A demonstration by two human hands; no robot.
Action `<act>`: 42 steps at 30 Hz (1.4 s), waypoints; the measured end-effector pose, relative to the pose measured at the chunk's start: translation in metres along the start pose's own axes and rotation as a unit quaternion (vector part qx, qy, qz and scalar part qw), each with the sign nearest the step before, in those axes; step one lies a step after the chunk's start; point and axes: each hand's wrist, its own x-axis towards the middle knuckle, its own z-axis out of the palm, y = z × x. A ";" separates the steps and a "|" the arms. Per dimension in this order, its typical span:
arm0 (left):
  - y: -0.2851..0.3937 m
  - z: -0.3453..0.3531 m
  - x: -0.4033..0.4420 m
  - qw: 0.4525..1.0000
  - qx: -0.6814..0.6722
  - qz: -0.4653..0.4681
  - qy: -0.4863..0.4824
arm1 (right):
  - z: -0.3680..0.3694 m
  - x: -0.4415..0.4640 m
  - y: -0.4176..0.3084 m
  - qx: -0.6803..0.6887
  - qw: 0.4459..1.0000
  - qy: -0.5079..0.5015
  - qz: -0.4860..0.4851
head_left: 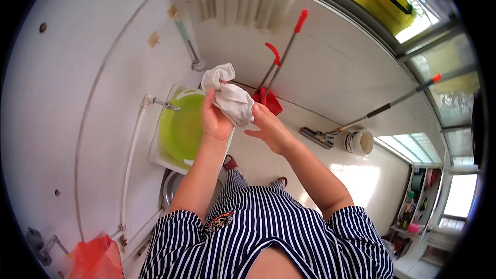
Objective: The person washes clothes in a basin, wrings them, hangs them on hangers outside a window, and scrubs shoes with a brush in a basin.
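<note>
A crumpled white cloth is held up in front of me, with one end flopped over at the top; its exact kind is not clear. My left hand is closed around its lower left side, palm turned upward. At the cloth's right edge, my right hand grips with the fingers while the thumb sticks out below. Just left of and beneath my left hand, a lime-green basin sits in a white sink. The wall tap points over the basin.
A red dustpan and long red-handled tools lean against the back wall. A mop and a white bucket stand on the right. A metal bowl is under the sink; a red plastic bag hangs lower left.
</note>
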 end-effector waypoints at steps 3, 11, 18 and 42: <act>-0.039 0.025 -0.007 0.998 0.024 -0.053 -0.017 | -0.019 -0.026 -0.003 0.099 0.994 0.022 -0.043; -0.172 0.020 -0.040 0.954 0.168 -0.247 0.022 | -0.101 -0.121 -0.033 0.076 0.935 0.258 -0.230; -0.293 0.014 -0.100 0.936 -0.011 -0.348 0.052 | -0.178 -0.237 -0.026 0.151 0.932 0.271 -0.187; -0.464 0.034 -0.135 0.419 0.512 -0.704 -0.257 | -0.288 -0.419 0.040 -0.348 0.661 0.577 -0.331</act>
